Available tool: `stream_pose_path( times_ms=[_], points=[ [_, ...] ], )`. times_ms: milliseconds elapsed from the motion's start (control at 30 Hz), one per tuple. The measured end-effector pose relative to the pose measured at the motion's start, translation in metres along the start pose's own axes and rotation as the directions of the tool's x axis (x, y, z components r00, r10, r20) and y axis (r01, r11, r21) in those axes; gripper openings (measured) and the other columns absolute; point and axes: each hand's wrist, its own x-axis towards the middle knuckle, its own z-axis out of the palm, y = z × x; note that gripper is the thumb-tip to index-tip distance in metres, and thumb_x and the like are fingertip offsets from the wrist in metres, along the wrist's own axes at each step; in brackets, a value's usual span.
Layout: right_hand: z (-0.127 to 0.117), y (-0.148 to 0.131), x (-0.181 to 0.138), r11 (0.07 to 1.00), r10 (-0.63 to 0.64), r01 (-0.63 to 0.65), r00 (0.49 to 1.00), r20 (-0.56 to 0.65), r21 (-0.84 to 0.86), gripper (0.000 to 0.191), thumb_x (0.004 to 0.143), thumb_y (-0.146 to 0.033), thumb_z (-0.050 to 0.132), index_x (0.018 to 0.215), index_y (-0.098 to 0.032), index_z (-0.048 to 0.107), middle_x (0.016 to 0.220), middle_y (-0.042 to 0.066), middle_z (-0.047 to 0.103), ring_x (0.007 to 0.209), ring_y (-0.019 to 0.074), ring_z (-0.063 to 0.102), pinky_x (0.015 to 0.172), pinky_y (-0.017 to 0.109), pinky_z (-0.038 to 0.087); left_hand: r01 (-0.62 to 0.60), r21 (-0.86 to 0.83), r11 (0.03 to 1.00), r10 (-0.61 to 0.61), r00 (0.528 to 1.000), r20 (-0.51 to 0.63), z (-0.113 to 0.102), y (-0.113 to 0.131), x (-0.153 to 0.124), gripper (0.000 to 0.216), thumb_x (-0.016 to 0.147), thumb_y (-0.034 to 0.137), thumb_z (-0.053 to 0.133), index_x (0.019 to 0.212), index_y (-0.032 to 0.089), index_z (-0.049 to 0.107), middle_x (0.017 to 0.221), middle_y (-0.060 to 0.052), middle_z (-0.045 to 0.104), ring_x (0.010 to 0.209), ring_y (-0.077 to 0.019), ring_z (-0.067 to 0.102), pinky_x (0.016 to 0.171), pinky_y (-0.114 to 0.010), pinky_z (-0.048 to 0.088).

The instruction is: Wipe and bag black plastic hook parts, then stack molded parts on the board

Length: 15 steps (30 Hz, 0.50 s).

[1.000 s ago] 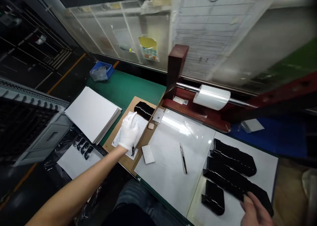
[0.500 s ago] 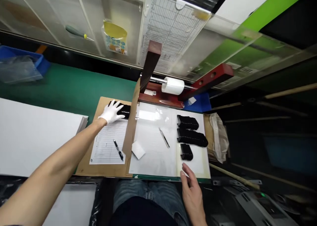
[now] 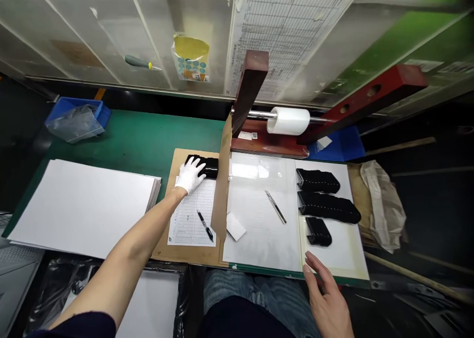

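Observation:
My left hand [image 3: 191, 174], in a white glove, reaches forward and lies over the left end of a glossy black part [image 3: 206, 166] at the far end of a brown cardboard sheet [image 3: 173, 251]; its fingers curl on the part. A lined form [image 3: 192, 214] with a black pen [image 3: 205, 225] lies just below it. My bare right hand [image 3: 328, 303] hovers with fingers stretched out at the table's near edge, just short of a small black part [image 3: 318, 231]. Two longer black parts [image 3: 328, 207] [image 3: 317, 180] lie beyond it on white paper.
A stack of white sheets [image 3: 85, 207] lies at left, a blue bin [image 3: 78, 116] with plastic at far left. An upright cardboard divider [image 3: 222, 180] splits the work area. A silver pen [image 3: 275, 206] and white pad [image 3: 236, 226] lie on the clear sheet. A film roll [image 3: 288, 120] hangs on a red stand.
The view swung right, then steadied. My left hand went forward from the form onto the black part. My right hand left the black parts and drew back to the table's near edge.

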Motion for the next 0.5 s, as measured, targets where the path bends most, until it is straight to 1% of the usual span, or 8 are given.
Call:
stream_pose_path(
  times_ms=[100,167,200,267,367,500],
  points=[
    [0.000,0.001,0.002,1.000,0.012,-0.012,1.000,0.007,0.007,0.071,0.079,-0.081,0.054,0.130,-0.033,0.064,0.146,0.003,0.056,0.121,0.0330,0.060,0.072,0.033,0.055,0.033,-0.012,0.999,-0.033,0.999,-0.015,0.002,0.002,0.002,0.046,0.095,0.038,0.064,0.138,0.022,0.056,0.156,-0.011,0.041,0.143,-0.0350,0.038,0.115,-0.061,0.034],
    [0.001,0.001,0.002,1.000,0.016,-0.016,1.000,0.006,0.017,0.072,0.080,-0.080,0.054,0.133,-0.032,0.062,0.147,0.005,0.054,0.118,0.0334,0.062,0.069,0.033,0.055,0.069,-0.022,0.997,-0.070,0.997,-0.026,0.005,0.005,0.004,0.047,0.095,0.039,0.065,0.139,0.023,0.055,0.157,-0.010,0.040,0.144,-0.0353,0.035,0.116,-0.061,0.033],
    [0.002,0.001,0.001,1.000,0.012,-0.012,1.000,0.005,0.024,0.072,0.081,-0.079,0.054,0.133,-0.031,0.062,0.148,0.006,0.054,0.118,0.0334,0.062,0.071,0.034,0.056,0.093,-0.028,0.995,-0.094,0.995,-0.035,0.006,0.007,0.005,0.048,0.094,0.039,0.065,0.139,0.023,0.055,0.158,-0.011,0.038,0.145,-0.0359,0.034,0.116,-0.061,0.032],
    [0.003,-0.002,-0.001,0.999,-0.012,0.012,1.000,-0.002,0.039,0.070,0.083,-0.077,0.053,0.132,-0.028,0.063,0.147,0.007,0.054,0.117,0.0325,0.062,0.081,0.037,0.056,0.139,-0.047,0.989,-0.142,0.988,-0.054,0.007,0.012,0.007,0.049,0.093,0.039,0.066,0.138,0.022,0.055,0.159,-0.011,0.036,0.147,-0.0378,0.030,0.115,-0.063,0.032],
    [0.006,-0.006,-0.003,0.996,-0.060,0.061,0.998,-0.009,0.061,0.065,0.087,-0.072,0.050,0.131,-0.027,0.064,0.147,0.008,0.055,0.116,0.0303,0.062,0.093,0.040,0.054,0.164,-0.093,0.982,-0.171,0.983,-0.070,0.006,0.019,0.011,0.047,0.091,0.036,0.068,0.134,0.019,0.058,0.157,-0.012,0.039,0.148,-0.0390,0.028,0.113,-0.064,0.035],
    [0.005,-0.008,-0.003,0.993,-0.093,0.094,0.995,-0.020,0.076,0.060,0.089,-0.068,0.050,0.131,-0.027,0.065,0.146,0.007,0.056,0.113,0.0289,0.063,0.094,0.042,0.054,0.157,-0.153,0.976,-0.172,0.981,-0.091,0.002,0.027,0.016,0.042,0.090,0.031,0.069,0.128,0.018,0.062,0.151,-0.012,0.047,0.145,-0.0369,0.034,0.112,-0.061,0.037]
  ],
)
